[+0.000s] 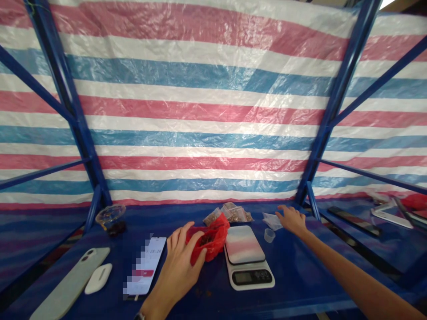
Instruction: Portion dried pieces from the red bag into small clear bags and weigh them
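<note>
Head view: my left hand (183, 255), fingers half-curled, holds a crumpled red plastic bag (216, 238); my right hand (293, 221) meets small clear plastic sachets (271, 221), its grip hard to tell

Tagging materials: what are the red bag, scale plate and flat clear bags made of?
Red bag: apparently thin, glossy plastic film; crinkled, creased. Scale plate: likely polished metal, mirroring the striped sheet; coated plastic possible. Clear bags: probably smooth, thin plastic; see-through, whitish sheen.

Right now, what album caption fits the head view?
Left hand at a red bag beside a scale; right hand by clear bags.
</note>
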Demonstrator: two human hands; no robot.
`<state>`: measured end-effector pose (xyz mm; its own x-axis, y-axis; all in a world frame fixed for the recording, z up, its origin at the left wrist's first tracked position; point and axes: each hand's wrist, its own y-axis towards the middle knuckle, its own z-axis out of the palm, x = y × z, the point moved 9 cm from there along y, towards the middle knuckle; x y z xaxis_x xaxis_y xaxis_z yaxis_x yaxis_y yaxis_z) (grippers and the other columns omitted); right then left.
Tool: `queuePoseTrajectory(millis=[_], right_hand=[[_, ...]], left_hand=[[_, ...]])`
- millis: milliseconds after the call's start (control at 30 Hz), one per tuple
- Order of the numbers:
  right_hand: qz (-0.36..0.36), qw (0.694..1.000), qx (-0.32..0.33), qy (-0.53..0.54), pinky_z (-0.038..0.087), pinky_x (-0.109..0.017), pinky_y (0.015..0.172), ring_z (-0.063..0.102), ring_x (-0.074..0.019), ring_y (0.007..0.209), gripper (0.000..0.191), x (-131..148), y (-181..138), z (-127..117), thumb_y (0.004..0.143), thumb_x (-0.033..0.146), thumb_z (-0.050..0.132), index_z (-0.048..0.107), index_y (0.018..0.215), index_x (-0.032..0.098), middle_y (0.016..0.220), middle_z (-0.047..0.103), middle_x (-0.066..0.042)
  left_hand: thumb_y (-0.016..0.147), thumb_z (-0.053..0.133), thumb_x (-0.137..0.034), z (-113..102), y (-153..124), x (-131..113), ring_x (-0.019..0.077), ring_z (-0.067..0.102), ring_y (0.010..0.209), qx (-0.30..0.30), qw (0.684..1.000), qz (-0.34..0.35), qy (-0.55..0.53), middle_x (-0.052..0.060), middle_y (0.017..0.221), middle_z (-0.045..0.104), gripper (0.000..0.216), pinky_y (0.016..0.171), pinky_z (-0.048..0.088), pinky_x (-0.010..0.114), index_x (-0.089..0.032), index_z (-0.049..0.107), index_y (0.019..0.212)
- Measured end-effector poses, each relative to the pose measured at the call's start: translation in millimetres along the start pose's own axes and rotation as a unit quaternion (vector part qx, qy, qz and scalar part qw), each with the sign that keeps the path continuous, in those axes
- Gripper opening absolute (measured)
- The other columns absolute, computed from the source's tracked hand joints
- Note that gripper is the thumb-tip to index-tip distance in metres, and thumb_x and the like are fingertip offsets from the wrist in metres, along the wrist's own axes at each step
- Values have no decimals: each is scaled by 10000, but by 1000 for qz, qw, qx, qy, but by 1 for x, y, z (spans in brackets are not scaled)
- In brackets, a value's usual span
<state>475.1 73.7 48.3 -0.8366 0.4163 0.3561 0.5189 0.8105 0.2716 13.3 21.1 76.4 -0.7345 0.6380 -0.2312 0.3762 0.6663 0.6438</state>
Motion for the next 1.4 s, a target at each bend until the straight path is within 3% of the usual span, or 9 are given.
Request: queuePoseTrajectory(millis=[100, 267, 467, 600, 733, 900, 1000, 1167, 1400], right_hand=[[-62, 997, 7, -34, 348, -538, 1101, 576, -370, 1286, 382, 37, -4, 15, 984, 312, 485, 686, 1279, 177, 1318, 668, -205], [-148, 982, 109, -41, 403, -439, 1039, 671, -320, 1140, 336, 108, -2, 55, 956, 453, 562, 817, 950, 234, 1049, 783, -108], [-134, 976, 169, -7, 460, -450, 951, 715, -322, 988, 359, 130, -2, 78, 903, 450, 614, 789, 736, 185, 900, 791, -123], [-129, 976, 160, 72, 486, -389, 868, 713, -302, 952, 194, 134, -7, 72, 806, 363, 695, 769, 724, 204, 820, 771, -68], [-129, 961, 151, 191, 481, -312, 685, 691, -250, 732, 239, 142, -11, 53, 774, 337, 681, 688, 598, 176, 592, 664, -39], [-133, 915, 131, 358, 483, -285, 573, 643, -183, 614, 378, 173, -25, 20, 800, 453, 667, 709, 1040, 164, 772, 756, -59], [-153, 865, 156, 452, 485, -280, 554, 633, -171, 580, 475, 211, -45, 8, 728, 449, 742, 647, 1115, 190, 756, 757, -31], [-222, 824, 205, 479, 425, -242, 503, 638, -171, 513, 340, 270, -80, 4, 679, 264, 703, 595, 998, 222, 580, 683, 52], [-231, 777, 288, 510, 381, -232, 499, 581, -145, 493, 429, 288, -95, 19, 665, 336, 818, 605, 1020, 222, 559, 655, 69]], left_hand=[[979, 577, -310, 1, 3, -2, 327, 503, 1291, 0, 1000, -5, -5, 83, 1456, 544, 288, 1037, 483, 547, -318, 647, 1259], [995, 555, -303, -2, 8, -5, 322, 502, 1283, -1, 1000, -10, -8, 87, 1425, 560, 264, 1030, 478, 546, -314, 658, 1238], [1001, 534, -291, -18, 11, 2, 309, 520, 1243, -27, 999, -34, -11, 78, 1373, 592, 234, 1011, 470, 523, -314, 688, 1176], [1025, 481, -302, -21, 26, 7, 292, 545, 1196, -19, 996, -62, -60, 72, 1241, 655, 233, 1005, 444, 512, -290, 704, 1094], [1028, 457, -302, -7, 57, 7, 220, 640, 973, 40, 976, -62, -207, 47, 1039, 718, 242, 903, 482, 390, -243, 691, 1020], [973, 559, -385, 16, 97, 9, 176, 628, 766, 60, 935, -85, -338, 51, 944, 745, 245, 717, 471, 297, -196, 715, 979], [945, 591, -503, 47, 113, 4, 154, 596, 661, 96, 889, -111, -433, 55, 864, 721, 356, 617, 448, 274, -165, 698, 982], [938, 514, -665, 77, 121, 3, 133, 529, 524, 107, 853, -144, -490, -10, 630, 606, 508, 522, 386, 253, -167, 608, 911], [896, 560, -714, 65, 113, 24, 119, 529, 546, 123, 838, -134, -515, -31, 636, 589, 527, 526, 362, 233, -189, 558, 844]])
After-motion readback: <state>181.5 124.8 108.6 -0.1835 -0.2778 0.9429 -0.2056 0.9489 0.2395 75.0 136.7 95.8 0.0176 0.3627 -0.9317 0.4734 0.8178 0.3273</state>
